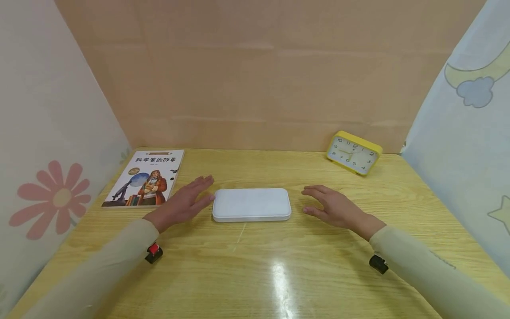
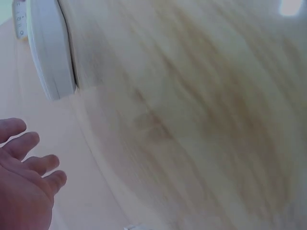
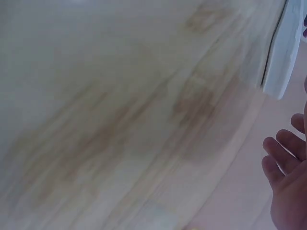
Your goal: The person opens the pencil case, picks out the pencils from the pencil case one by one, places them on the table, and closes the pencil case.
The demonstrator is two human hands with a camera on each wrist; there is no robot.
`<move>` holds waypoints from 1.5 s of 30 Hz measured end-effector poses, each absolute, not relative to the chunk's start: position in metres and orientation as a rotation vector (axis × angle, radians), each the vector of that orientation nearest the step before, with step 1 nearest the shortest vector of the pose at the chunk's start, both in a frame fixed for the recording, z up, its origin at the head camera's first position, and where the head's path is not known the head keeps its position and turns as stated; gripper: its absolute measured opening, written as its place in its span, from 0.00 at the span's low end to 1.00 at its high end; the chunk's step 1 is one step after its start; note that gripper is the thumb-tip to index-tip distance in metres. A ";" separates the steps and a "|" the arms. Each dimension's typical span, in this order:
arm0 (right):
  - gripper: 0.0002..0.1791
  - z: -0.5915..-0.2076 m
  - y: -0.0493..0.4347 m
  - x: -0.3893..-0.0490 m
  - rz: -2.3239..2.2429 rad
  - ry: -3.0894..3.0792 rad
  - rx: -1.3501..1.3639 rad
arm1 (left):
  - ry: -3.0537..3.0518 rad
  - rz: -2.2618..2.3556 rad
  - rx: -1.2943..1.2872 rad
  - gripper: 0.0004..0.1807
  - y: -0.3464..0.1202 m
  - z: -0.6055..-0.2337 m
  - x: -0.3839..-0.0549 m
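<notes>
A flat white case [image 1: 252,204] with rounded corners lies on the wooden table between the two hands. My left hand [image 1: 185,204] is just off its left end, fingers extended and thumb tip close to the case's edge. In the left wrist view the fingers [image 2: 41,165] are spread, and the palm holds nothing. On the other side, a small gap separates my right hand [image 1: 332,206] from the case's right end. Its fingers are loosely extended with nothing between them, and the right wrist view shows the case [image 3: 283,52] beyond the fingertips.
A book [image 1: 145,179] with an illustrated cover lies at the table's back left. Toward the back right stands a yellow alarm clock [image 1: 353,153]. Patterned walls flank the table [image 1: 255,270], and a tan wall [image 1: 255,75] rises behind it.
</notes>
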State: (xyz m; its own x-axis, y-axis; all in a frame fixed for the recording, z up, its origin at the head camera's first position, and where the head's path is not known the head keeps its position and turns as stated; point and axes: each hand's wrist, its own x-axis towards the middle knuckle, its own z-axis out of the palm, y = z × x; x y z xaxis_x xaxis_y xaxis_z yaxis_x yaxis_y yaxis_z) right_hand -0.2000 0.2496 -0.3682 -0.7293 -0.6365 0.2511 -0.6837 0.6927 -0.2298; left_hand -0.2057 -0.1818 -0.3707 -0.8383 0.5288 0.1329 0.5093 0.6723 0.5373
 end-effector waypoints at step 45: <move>0.37 -0.379 0.203 -0.230 0.639 -2.689 1.345 | 2.758 0.730 0.990 0.50 -0.153 -0.377 -0.221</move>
State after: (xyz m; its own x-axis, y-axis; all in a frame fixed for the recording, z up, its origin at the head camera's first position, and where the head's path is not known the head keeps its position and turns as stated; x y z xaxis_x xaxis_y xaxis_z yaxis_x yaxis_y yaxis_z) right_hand -0.2295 0.2032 -0.3786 -0.6153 -0.7504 0.2415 -0.7788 0.5312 -0.3337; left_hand -0.2210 -0.1531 -0.3767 -0.7783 0.6261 0.0471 0.5675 0.6694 0.4795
